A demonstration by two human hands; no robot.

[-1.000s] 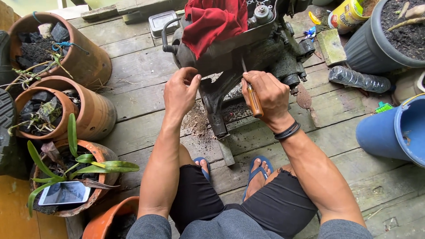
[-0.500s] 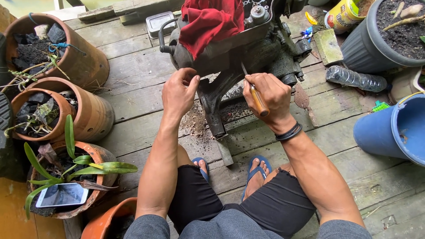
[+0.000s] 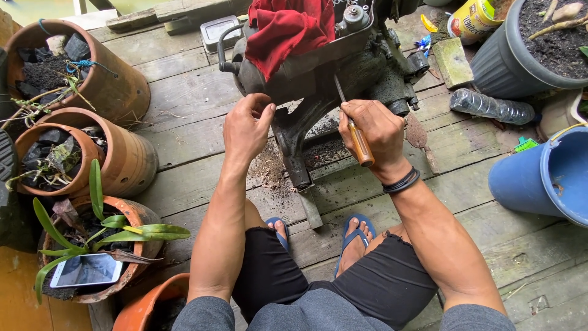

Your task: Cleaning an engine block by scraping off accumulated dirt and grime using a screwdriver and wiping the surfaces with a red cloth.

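Right hand (image 3: pixel 375 130) clamped on wooden-handled screwdriver (image 3: pixel 354 132), tip up against the grimy engine (image 3: pixel 318 67) on the deck planks (image 3: pixel 184 122); left hand (image 3: pixel 246 125) pinching at the casing beside it, contents unclear; risk: tip slips off greasy metal, jabs left fingers.

We see a weathered grey plank floor (image 3: pixel 184 129) in soft daylight, terracotta pots (image 3: pixel 116 92) along its left edge, a blue bucket (image 3: pixel 545 178) at right.
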